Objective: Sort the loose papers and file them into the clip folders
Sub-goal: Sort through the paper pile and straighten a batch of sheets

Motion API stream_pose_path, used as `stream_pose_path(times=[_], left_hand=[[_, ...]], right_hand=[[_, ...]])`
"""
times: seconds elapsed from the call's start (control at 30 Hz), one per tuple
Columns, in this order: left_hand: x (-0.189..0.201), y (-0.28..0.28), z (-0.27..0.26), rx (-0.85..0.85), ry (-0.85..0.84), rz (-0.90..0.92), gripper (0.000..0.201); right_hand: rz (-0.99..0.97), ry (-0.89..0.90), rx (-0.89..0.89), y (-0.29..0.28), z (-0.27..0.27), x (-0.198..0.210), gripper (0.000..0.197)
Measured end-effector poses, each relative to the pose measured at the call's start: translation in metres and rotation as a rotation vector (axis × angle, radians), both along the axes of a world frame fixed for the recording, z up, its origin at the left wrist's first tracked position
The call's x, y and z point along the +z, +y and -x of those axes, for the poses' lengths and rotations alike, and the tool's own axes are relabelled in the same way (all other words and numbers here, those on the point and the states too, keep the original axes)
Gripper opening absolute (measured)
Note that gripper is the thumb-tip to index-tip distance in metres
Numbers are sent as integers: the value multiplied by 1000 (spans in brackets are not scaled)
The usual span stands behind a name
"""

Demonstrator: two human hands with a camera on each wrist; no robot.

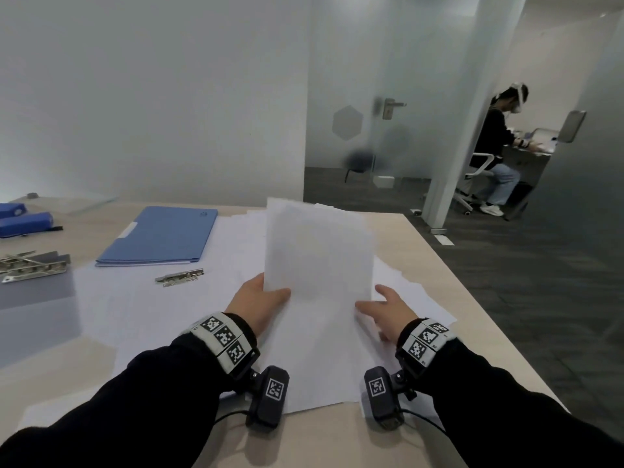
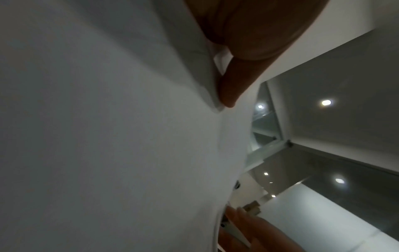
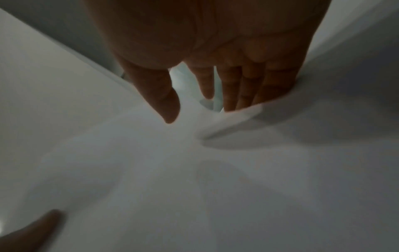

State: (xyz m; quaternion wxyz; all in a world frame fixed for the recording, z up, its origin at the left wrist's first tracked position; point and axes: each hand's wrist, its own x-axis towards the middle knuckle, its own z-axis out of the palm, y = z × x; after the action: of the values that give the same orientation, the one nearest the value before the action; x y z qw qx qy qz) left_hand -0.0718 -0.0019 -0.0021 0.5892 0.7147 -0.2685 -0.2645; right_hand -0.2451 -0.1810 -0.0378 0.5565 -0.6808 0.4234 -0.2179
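**Sheets lifted over a paper-strewn desk**

Pale wood desk (image 1: 422, 251), an office with frosted glass behind it, and loose papers (image 1: 152, 305) spread across most of the top. The left hand (image 1: 258, 304) pinches a raised stack (image 1: 319, 251) at its lower left corner, thumb on the near face and fingers hidden behind. The stack stands tilted up off the desk, between the two hands. The right hand (image 1: 388, 314) is lower, at the stack's right edge; its fingers (image 3: 232, 88) lie straight and close together, slipped under a curled sheet edge (image 3: 233, 119), thumb apart on top. I cannot tell whether it grips.

Left of the stack lies a closed blue folder (image 1: 162, 236), well apart from the hands, with a metal clip (image 1: 180, 276) just in front of it. Further left sit a larger clip mechanism (image 1: 32, 265) and two blue binders (image 1: 23, 219). Beyond the glass, a person (image 1: 496, 150) sits at another desk.
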Motion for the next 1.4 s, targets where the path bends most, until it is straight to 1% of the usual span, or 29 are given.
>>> stream_pose_path(times=[0.03,0.1,0.23,0.3,0.37,0.43,0.53,0.63,0.73,0.9,1.0,1.1,1.2,1.27,1.33,1.4], left_hand=[[6,4,5,-1,23,81,20],[20,9,13,-7,-3,185,15],[51,8,24,20,-80,344,14],[57,4,26,50,-93,364,15],[54,2,28,77,-140,330,20],[44,1,31,98,-156,286,23],[30,2,35,134,-104,273,18],[26,1,39,133,-39,301,14],[33,0,43,100,-72,333,18],[42,0,44,43,-72,396,37],[47,0,46,29,-120,412,43],[57,-4,48,22,-140,431,43],[68,-7,47,3,-133,435,34],[72,-7,45,-10,-104,439,28],[75,-6,44,-25,-82,456,29],[77,-5,42,-25,-86,471,33]], right_hand=[[-16,-93,-13,1,1,4,70],[-7,-223,-16,-1,1,16,64],[70,-453,-32,0,5,52,24],[96,-537,-50,1,10,65,17],[96,-579,-51,7,17,68,17],[84,-588,-40,11,25,63,19],[85,-583,-30,17,35,56,21],[99,-581,-40,20,35,54,22],[144,-592,-72,20,33,60,23],[259,-629,-79,20,40,67,28],[313,-651,-75,22,43,74,30],[331,-700,-86,26,40,86,35],[353,-719,-116,26,35,97,32],[367,-710,-128,25,33,102,33],[355,-718,-125,24,32,104,36],[348,-723,-115,22,32,105,35]])
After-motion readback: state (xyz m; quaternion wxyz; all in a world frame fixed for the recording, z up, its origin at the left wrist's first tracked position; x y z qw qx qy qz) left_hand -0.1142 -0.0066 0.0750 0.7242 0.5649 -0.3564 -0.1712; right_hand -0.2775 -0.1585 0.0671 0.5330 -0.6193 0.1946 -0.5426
